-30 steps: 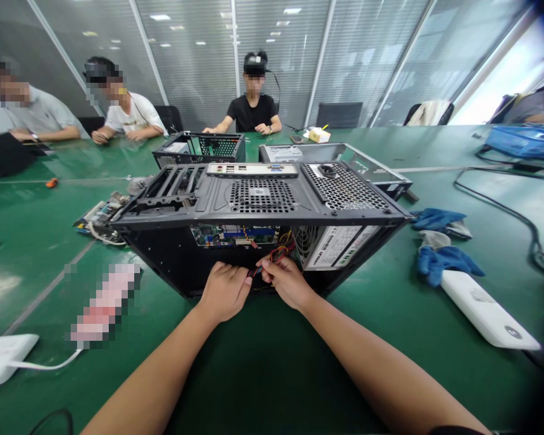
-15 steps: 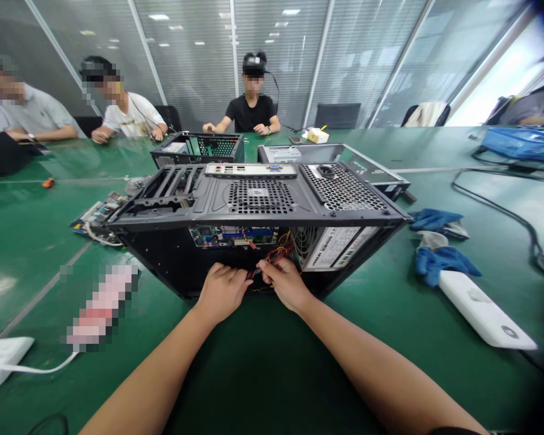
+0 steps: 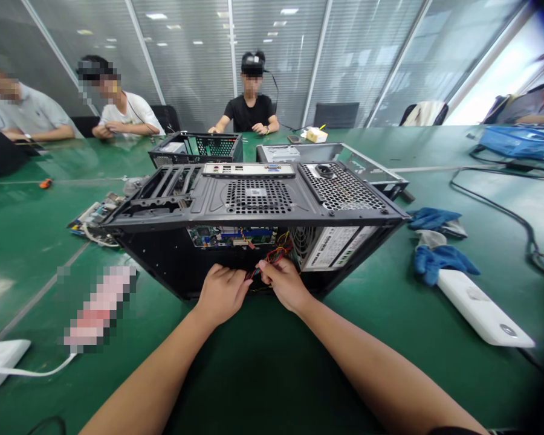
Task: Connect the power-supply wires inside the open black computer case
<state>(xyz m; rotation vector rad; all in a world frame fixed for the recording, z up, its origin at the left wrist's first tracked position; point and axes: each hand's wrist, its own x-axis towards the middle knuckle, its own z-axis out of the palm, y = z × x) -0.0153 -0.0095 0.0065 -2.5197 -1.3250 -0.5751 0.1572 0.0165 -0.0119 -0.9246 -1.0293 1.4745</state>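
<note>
A black computer case (image 3: 254, 205) lies on its side on the green table (image 3: 272, 362), its open side facing me. Inside I see a motherboard (image 3: 229, 234), a power supply (image 3: 333, 246) and a bundle of red, yellow and black wires (image 3: 278, 252). My left hand (image 3: 222, 293) is curled at the case's lower edge, fingers closed on the wire end. My right hand (image 3: 284, 283) pinches the same wires just beside it. Both hands nearly touch each other.
Blue gloves (image 3: 437, 257) and a white device (image 3: 483, 309) lie to the right. A loose circuit board (image 3: 93, 216) sits left of the case, a second open case (image 3: 197, 148) behind it. Three people sit at the far side. A black cable (image 3: 503, 208) runs at right.
Hardly anything differs; my hands stay at the wires, and the view has shifted slightly so everything sits a little left and higher.
</note>
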